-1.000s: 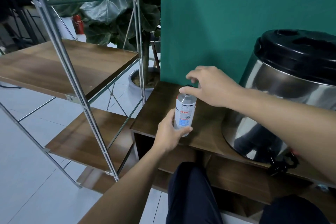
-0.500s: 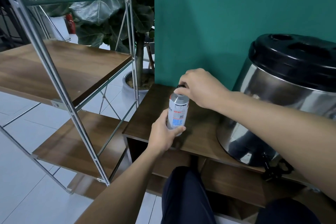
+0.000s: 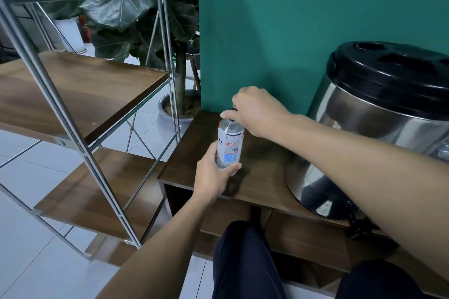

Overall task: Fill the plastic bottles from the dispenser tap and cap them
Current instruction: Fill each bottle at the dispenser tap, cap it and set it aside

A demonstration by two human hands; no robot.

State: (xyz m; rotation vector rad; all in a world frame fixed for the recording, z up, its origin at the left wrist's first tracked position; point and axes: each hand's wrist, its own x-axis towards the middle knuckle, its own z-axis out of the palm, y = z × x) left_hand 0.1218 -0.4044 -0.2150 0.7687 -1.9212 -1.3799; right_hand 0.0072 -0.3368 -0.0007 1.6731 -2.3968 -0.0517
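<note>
A: Wooden counter, teal wall; where's the bottle?
B: Left of the dispenser. Left hand grips it; right hand pinches the cap.
A: Risk?
B: A crooked cap could cross-thread and leak.

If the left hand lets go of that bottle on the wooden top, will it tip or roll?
Probably tippy: the bottle is tall and narrow. Its round body would likely roll if it fell. The glossy label looks somewhat slippery in the left hand.

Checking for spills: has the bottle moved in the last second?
No; the bottle sits equally far from the cabinet top's left edge, left hand gripping it.
</note>
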